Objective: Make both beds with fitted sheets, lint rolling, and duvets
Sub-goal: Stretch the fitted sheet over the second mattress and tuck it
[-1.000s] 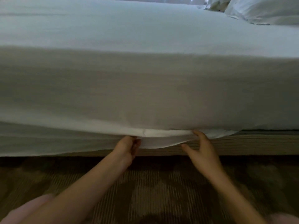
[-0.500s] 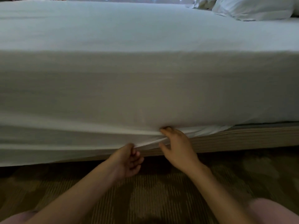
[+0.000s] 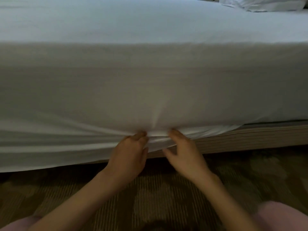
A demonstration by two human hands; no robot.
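A white fitted sheet (image 3: 150, 77) covers the mattress top and its near side. Its loose lower hem hangs over the bed base on the left. My left hand (image 3: 130, 154) and my right hand (image 3: 185, 155) are close together at the mattress's bottom edge. The fingertips of both press the sheet into the gap under the mattress, and their thumbs are spread below. Folds in the sheet run toward the spot between my hands. The fingertips are partly hidden in the fold.
The ribbed beige bed base (image 3: 250, 135) shows at the right where the sheet is tucked. White pillows (image 3: 260, 4) lie at the far right of the bed. Patterned brown carpet (image 3: 158, 197) lies under my arms, and my pink-clad knees (image 3: 281, 215) are low in view.
My right hand slid left along the mattress's bottom edge toward my left hand. My left hand rose from below the hem to the edge. The view moved closer to the bed.
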